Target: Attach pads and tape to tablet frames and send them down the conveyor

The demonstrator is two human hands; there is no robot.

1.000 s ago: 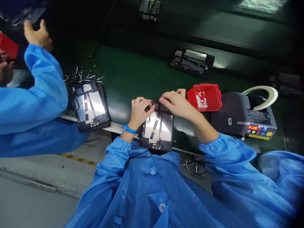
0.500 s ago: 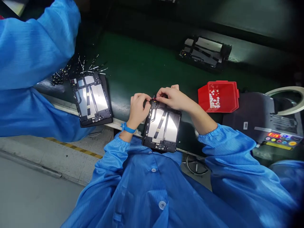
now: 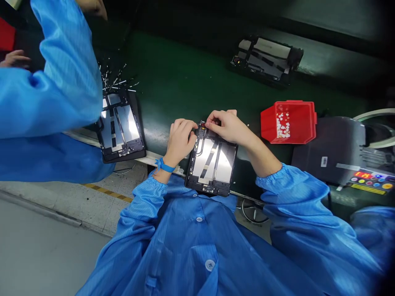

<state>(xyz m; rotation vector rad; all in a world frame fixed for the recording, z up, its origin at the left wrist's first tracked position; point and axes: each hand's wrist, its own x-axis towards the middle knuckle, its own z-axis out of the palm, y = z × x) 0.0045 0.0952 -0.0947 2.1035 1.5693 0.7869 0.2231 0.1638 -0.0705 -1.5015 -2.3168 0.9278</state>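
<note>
An opened tablet chassis [image 3: 212, 164] with silver inner plates and black strips lies at the near edge of the green belt [image 3: 173, 86]. My left hand [image 3: 179, 139] has its fingers curled on the chassis's top left corner. My right hand [image 3: 226, 125] pinches at the top edge, beside a small red part; what the fingertips hold is too small to name. Both arms wear blue sleeves, and a blue band circles my left wrist.
A co-worker's blue sleeve [image 3: 52, 78] covers part of a second open tablet [image 3: 120, 127] at left, with loose thin metal pieces [image 3: 119, 80] behind it. A red bin [image 3: 288, 121] of small white parts, a tape dispenser machine [image 3: 342, 156] and a third device [image 3: 267, 55] lie to the right and behind.
My hands stay at the tablet's top edge, the right fingers shifting slightly. The co-worker's sleeve has moved over the left tablet. The view has shifted a little.
</note>
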